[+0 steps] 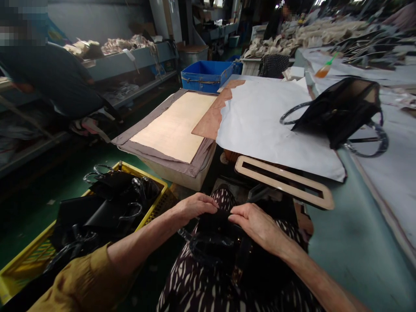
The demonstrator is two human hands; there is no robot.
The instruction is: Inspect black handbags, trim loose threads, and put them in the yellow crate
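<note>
A black handbag (224, 234) lies across my lap, its looped handle (208, 249) in clear wrapping and gold-coloured metal fittings showing on its front. My left hand (199, 205) pinches the bag's far edge between thumb and fingers. A little to the right, my right hand (253, 219) grips the same edge, thumb and fingertips pressed together. The fingertips of both hands are close but apart. Dark material hides the details between them. Past my right hand lies a pale wooden frame with a long slot (286, 182).
A yellow crate (165, 186) of black bags stands at left. Ahead is a white tub (195, 180) topped with cloth and a cream sheet (175, 123). Another black handbag (344, 108) stands on the white-covered table at right. Behind are a blue bin (208, 82) and a person (55, 78).
</note>
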